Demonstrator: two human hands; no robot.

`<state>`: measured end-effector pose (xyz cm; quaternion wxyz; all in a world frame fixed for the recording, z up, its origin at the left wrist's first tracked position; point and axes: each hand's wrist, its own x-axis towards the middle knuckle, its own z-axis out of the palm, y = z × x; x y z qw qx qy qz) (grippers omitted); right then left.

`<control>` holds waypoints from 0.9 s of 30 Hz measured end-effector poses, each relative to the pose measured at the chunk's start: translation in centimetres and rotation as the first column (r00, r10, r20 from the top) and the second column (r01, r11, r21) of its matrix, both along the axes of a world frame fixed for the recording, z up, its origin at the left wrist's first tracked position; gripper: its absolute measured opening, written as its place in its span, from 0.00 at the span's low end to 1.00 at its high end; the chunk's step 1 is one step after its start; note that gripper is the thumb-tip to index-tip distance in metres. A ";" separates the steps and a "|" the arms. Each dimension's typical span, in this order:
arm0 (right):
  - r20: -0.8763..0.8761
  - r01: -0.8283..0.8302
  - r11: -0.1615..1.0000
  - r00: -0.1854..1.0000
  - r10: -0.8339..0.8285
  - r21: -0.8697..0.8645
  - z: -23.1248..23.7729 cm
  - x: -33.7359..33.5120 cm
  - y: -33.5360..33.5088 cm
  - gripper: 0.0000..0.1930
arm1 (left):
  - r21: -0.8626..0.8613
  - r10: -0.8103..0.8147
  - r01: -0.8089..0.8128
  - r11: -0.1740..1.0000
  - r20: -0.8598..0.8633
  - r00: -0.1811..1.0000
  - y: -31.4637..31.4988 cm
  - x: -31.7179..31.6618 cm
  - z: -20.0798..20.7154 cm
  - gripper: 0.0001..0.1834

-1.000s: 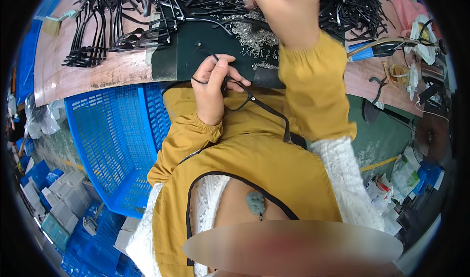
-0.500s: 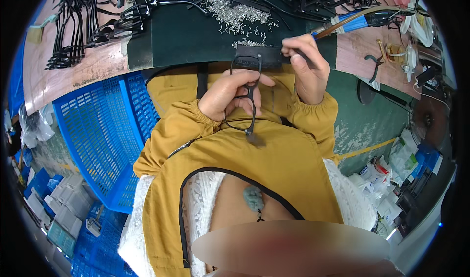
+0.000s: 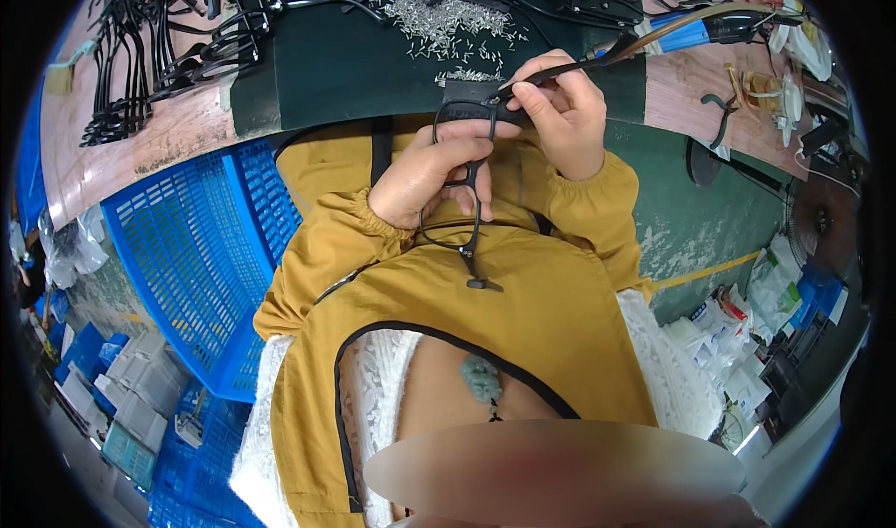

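Note:
My left hand (image 3: pixel 420 175) grips a black eyeglass frame (image 3: pixel 469 248) in front of the apron, its fingers wrapped around the bridge area. The frame is turned so one lens rim points to the table and the other toward me. A dark temple arm at its near end shows foreshortened. In my right hand (image 3: pixel 571 118), pinched between thumb and fingers, is another black temple arm (image 3: pixel 586 63). Its hinge end meets the frame's far corner; whether it is fastened I cannot tell. Just behind that corner lies a dark block (image 3: pixel 467 90) at the table edge, tiny silver screws along its far side.
A heap of small silver screws (image 3: pixel 439 20) lies on the dark green mat (image 3: pixel 327 71). Black temple arms (image 3: pixel 121 80) cluster at the left and along the back. To the right rests a blue and black tool (image 3: pixel 686 36). A blue basket (image 3: pixel 177 248) stands left below the table.
My right hand has moved left and slightly up, bringing the temple arm to the frame's far corner. My left hand and the frame have shifted slightly left.

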<state>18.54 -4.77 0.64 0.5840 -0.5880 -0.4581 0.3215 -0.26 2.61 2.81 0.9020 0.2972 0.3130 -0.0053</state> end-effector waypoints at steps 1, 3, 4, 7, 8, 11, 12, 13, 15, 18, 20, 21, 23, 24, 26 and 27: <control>0.018 -0.016 0.999 1.000 0.015 0.037 0.0 0.1 0.2 0.04 | 0.004 -0.003 0.004 1.000 -0.031 1.000 0.1 0.1 0.1 0.23; 0.154 -0.056 0.998 0.987 0.053 0.018 -0.1 0.6 0.5 0.04 | 0.053 -0.006 0.007 0.999 -0.017 1.000 0.0 0.2 0.4 0.23; 0.218 -0.079 0.997 0.972 0.083 -0.026 -0.1 0.8 0.6 0.04 | 0.076 -0.016 0.016 0.997 -0.006 1.000 0.0 0.4 0.6 0.23; 0.359 -0.105 0.994 0.930 0.083 0.041 -0.2 1.2 1.2 0.03 | -0.005 0.003 -0.003 1.000 -0.080 0.997 0.1 0.7 0.8 0.22; 0.416 -0.120 0.991 0.906 0.082 0.065 -0.1 1.2 1.3 0.03 | -0.034 0.007 -0.009 0.999 -0.057 0.998 0.2 0.6 0.9 0.21; 0.408 -0.080 0.994 0.912 0.042 0.078 0.3 0.4 1.2 0.05 | -0.096 0.009 -0.012 0.995 -0.030 0.999 0.6 0.4 0.9 0.20; 0.407 -0.073 0.995 0.913 0.038 0.071 0.7 0.3 0.9 0.06 | -0.069 0.028 -0.028 0.997 -0.004 1.000 0.8 0.4 1.0 0.20; 0.410 -0.056 0.995 0.912 0.016 0.085 1.1 0.3 0.6 0.07 | -0.050 0.041 -0.041 0.998 0.012 0.999 1.0 0.1 1.1 0.20; 0.314 0.078 0.944 0.932 -0.183 0.320 2.0 1.1 -0.2 0.06 | 0.059 0.065 -0.065 0.996 0.014 0.998 1.2 0.0 1.4 0.22; -0.160 0.555 0.557 0.782 -0.603 0.617 2.6 5.3 0.1 0.08 | 0.247 0.197 -0.212 0.945 0.083 0.977 1.3 0.6 1.8 0.30; -0.155 0.617 0.572 0.741 -0.653 0.541 2.1 8.2 1.7 0.17 | 0.238 0.164 -0.191 0.952 0.129 0.978 1.3 1.7 1.7 0.32; -0.036 0.543 0.680 0.794 -0.607 0.492 1.7 9.4 2.8 0.24 | 0.231 0.133 -0.168 0.958 0.158 0.978 1.3 1.9 1.7 0.34; -0.306 0.454 0.776 0.887 -0.346 0.438 1.0 11.1 4.7 0.22 | 0.225 0.178 -0.211 0.951 0.159 0.971 1.6 1.9 1.5 0.34; -0.547 0.503 0.771 0.800 -0.245 0.390 0.8 11.3 5.7 0.19 | 0.219 0.199 -0.231 0.948 0.158 0.967 1.7 1.7 1.4 0.34; -0.733 0.419 0.821 0.680 -0.001 0.388 0.7 10.8 6.9 0.17 | 0.149 0.270 -0.290 0.945 0.143 0.952 2.3 0.6 1.2 0.30; -0.710 0.295 0.846 0.692 0.131 0.443 0.6 10.0 7.3 0.18 | 0.091 0.302 -0.319 0.943 0.166 0.939 2.3 0.1 1.0 0.26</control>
